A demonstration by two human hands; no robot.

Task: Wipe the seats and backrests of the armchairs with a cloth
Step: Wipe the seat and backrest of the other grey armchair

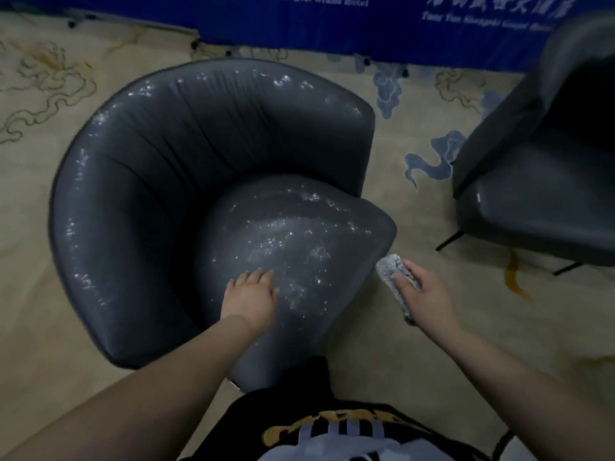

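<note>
Seat wipe pending
Left hand (251,294) spread flat on armchair (213,207) seat; right hand (421,291) grips cloth (394,281) beside it. Recommend overlapping strokes, firm pressure.

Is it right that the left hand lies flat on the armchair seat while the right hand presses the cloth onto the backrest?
Not quite. In the head view the right hand holds the cloth off the armchair, beside the seat and above the carpet, not on the backrest. The left hand does lie flat on the seat.
</note>
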